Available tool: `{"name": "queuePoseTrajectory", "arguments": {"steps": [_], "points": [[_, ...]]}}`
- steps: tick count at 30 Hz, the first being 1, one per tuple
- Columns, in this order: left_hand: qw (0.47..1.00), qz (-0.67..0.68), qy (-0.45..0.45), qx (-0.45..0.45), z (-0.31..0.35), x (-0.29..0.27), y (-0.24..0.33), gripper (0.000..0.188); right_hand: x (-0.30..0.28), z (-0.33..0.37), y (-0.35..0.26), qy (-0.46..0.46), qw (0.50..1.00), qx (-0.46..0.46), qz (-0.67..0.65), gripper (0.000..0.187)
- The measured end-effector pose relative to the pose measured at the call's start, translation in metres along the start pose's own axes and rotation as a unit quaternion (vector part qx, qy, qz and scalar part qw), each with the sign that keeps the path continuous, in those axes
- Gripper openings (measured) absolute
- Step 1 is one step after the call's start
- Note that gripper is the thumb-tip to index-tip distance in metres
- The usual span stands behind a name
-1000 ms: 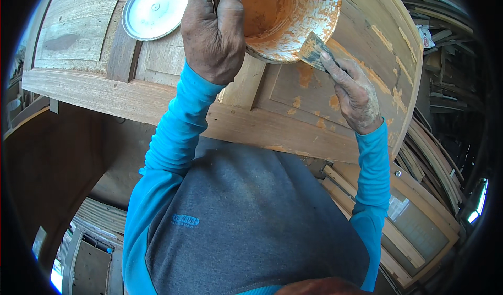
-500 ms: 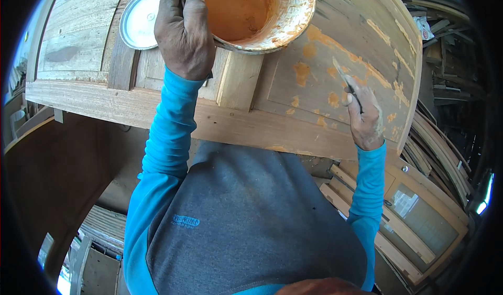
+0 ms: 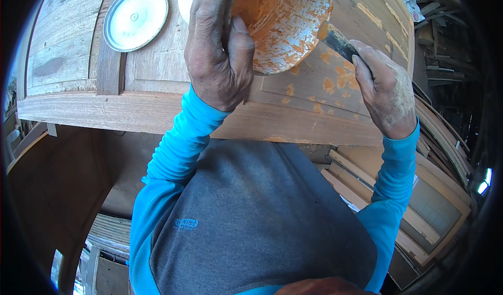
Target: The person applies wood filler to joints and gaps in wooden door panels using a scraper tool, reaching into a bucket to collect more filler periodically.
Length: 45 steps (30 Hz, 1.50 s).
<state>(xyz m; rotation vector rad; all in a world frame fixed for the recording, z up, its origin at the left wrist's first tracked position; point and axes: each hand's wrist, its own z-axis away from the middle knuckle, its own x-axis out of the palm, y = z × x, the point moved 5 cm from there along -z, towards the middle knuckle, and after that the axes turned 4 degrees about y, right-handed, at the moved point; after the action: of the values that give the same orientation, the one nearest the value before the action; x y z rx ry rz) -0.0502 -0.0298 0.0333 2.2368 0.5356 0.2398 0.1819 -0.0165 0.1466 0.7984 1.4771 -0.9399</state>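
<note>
Upper centre: left hand (image 3: pixel 217 59) grips filler-smeared bucket (image 3: pixel 296 30) by its left side, mouth tilted, apparently for blade access | right hand (image 3: pixel 389 88) clasps putty knife (image 3: pixel 339 43), blade at bucket's rim | upper left: round lid (image 3: pixel 136 18) flat on panelled wooden door (image 3: pixel 131 108)

Forearms (image 3: pixel 183 132) extended forward, left fingers (image 3: pixel 208 14) curled, right fingers (image 3: pixel 371 55) pinched together.

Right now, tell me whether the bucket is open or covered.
Open. The bucket shows its orange-smeared inside, nothing covering the visible mouth; a round white lid lies apart on the wooden panel.
</note>
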Motion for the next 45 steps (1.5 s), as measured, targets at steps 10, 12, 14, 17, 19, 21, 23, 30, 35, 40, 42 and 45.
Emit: {"name": "queuePoseTrajectory", "arguments": {"steps": [10,12,14,17,19,21,23,30,35,40,42,45], "points": [[0.993,-0.056,-0.036,0.097,0.005,0.02,0.014,0.052,0.011,0.008,0.0,-0.018,0.991,-0.121,0.048,0.023],[0.991,-0.055,-0.026,0.12,0.007,0.023,0.014,0.045,0.015,0.007,0.004,-0.048,0.995,-0.079,0.035,0.022],[0.991,-0.068,-0.035,0.108,0.006,0.026,0.017,0.047,0.019,0.008,0.008,-0.072,0.996,-0.047,0.017,0.021],[0.99,-0.109,-0.071,0.054,0.005,0.03,0.029,0.062,0.022,0.01,0.011,-0.096,0.995,-0.024,-0.007,0.02],[0.987,-0.129,-0.089,0.047,0.009,0.033,0.024,0.066,0.023,0.01,0.012,-0.107,0.994,-0.013,-0.01,0.02],[0.986,-0.131,-0.088,0.06,0.01,0.036,0.024,0.066,0.024,0.012,0.013,-0.128,0.991,0.003,-0.025,0.023],[0.986,-0.127,-0.075,0.074,0.01,0.041,0.028,0.065,0.026,0.015,0.012,-0.138,0.989,0.009,-0.046,0.025],[0.989,-0.105,-0.069,0.08,0.003,0.046,0.029,0.06,0.026,0.024,0.011,-0.129,0.977,0.027,-0.168,0.028],[0.997,-0.063,-0.017,0.038,-0.018,0.019,0.007,0.047,0.03,0.037,0.034,-0.117,0.897,0.237,-0.355,0.03],[0.985,0.038,0.048,-0.159,-0.038,-0.031,-0.047,0.044,0.09,0.055,0.073,-0.007,0.874,0.27,-0.405,0.03],[0.964,0.099,0.068,-0.235,-0.042,-0.046,-0.068,0.045,0.127,0.061,0.083,0.028,0.88,0.271,-0.39,0.031],[0.959,0.098,0.078,-0.254,-0.045,-0.059,-0.083,0.045,0.164,0.061,0.085,0.083,0.906,0.265,-0.32,0.031]]}}
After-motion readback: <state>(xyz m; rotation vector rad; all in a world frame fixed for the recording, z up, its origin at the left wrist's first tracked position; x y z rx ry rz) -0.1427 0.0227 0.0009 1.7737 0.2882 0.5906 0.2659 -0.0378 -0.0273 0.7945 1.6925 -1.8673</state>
